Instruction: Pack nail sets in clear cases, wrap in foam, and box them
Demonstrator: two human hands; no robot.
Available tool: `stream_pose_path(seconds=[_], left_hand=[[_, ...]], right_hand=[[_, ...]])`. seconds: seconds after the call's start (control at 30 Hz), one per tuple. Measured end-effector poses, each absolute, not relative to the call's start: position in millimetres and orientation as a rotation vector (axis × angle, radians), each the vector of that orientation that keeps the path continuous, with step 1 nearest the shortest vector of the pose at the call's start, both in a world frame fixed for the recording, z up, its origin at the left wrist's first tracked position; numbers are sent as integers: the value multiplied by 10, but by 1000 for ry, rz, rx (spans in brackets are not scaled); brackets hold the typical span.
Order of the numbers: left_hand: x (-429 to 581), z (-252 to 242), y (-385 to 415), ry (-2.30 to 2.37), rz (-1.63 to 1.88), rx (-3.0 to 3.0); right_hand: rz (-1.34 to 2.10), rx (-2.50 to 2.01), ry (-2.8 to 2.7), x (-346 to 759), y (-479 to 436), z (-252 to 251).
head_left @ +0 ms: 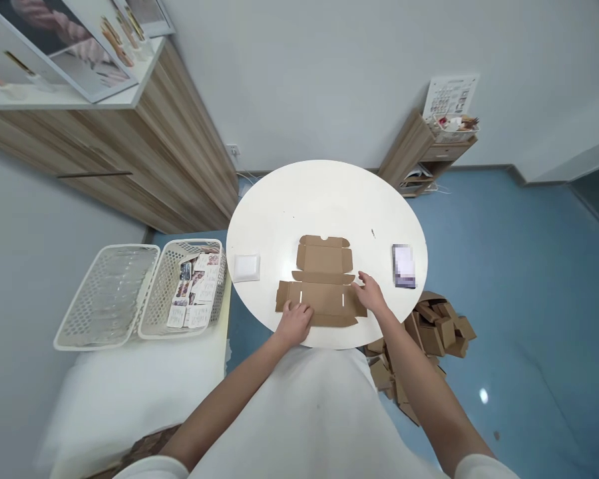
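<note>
An unfolded brown cardboard box (324,298) lies flat on the white oval table (324,193) in front of me, with its flaps spread and two small white strips on its near panel. My left hand (294,324) rests on the near left part of the box, fingers bent with their tips on the cardboard. At the right edge of the near panel is my right hand (371,293), its thumb and fingers apart. Whether its fingertips touch the box I cannot tell.
A white packet (246,267) lies left on the table, a blurred purple-and-white item (404,266) right. White baskets (144,293) stand at left, one with printed cards (196,289). Folded cardboard boxes (436,326) are piled on the floor at right. A wooden cabinet (180,133) stands behind left.
</note>
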State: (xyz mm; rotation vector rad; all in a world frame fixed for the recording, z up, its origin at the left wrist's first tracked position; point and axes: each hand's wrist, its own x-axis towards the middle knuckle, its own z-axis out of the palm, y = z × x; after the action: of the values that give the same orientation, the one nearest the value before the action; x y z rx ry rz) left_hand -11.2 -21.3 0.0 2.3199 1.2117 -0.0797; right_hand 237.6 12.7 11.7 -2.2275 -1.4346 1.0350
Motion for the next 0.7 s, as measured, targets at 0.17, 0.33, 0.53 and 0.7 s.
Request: stream_pose_path(seconds=[0.17, 0.33, 0.53, 0.7], left_hand=[[-80, -36, -210, 1249, -172, 2311], [-40, -53, -158, 1296, -193, 2282], [-25, -61, -77, 1465, -145, 2271], [-20, -68, -60, 1612, -200, 2277]], right_hand=[[1257, -2136, -1250, 2446, 579, -96], [1330, -2072, -1156, 2435, 794, -278], [1239, -2182, -1317, 2339, 767, -346], [1296, -2105, -1389, 2360, 691, -322]])
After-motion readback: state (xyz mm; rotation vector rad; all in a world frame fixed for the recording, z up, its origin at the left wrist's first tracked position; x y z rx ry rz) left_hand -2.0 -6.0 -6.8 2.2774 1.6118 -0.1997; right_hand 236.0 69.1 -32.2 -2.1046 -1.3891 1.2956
